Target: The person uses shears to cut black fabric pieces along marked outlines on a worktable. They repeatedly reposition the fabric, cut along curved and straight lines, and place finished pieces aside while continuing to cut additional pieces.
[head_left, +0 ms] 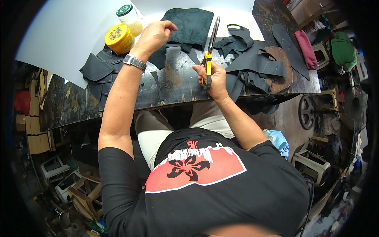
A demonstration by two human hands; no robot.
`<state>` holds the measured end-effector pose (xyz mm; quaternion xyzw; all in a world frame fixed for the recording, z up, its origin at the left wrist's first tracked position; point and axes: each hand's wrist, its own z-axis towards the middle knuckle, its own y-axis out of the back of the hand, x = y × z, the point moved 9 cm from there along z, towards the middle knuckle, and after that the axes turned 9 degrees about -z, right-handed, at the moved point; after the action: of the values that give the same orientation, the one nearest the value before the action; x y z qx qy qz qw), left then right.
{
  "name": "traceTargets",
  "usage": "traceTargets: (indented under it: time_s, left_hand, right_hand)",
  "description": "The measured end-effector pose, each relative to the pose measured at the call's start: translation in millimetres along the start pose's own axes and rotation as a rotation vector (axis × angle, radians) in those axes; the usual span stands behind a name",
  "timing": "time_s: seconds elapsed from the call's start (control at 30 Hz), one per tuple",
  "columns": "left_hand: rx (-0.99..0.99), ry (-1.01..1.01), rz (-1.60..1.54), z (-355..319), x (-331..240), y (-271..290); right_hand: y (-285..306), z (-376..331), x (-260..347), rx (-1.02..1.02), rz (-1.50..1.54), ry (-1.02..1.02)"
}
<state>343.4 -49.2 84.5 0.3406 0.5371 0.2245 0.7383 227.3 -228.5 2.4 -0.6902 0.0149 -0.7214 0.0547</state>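
Observation:
My right hand [213,78] grips a pair of scissors [208,59] by the yellow and black handles. The long metal blades point away from me and lie close together. To the left, my left hand [154,37] is closed, its fingers curled beside the edge of a dark green-black leather sheet [188,25]. Whatever may be between those fingertips is hidden. A narrow dark strip [156,85] lies on the worn black table [132,96] below my left hand. Dark offcuts [239,41] spread to the right of the scissors.
A yellow-lidded tub [119,38] and a glass jar with a green lid [129,19] stand at the far left. Stacked dark cut pieces [100,69] lie near them. A round brown board [281,71] sits under offcuts at right, before a pink roll [306,49].

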Motion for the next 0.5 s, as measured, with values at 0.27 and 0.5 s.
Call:
traceTargets:
  time_s: [0.27, 0.5]
  left_hand:
    - [-0.061, -0.115, 0.356, -15, 15, -48]
    - [-0.142, -0.189, 0.391, -10, 14, -38]
  right_hand:
    - [-2, -3, 2, 0.028, -0.047, 0.015]
    - [-1, -4, 3, 0.035, -0.069, 0.048]
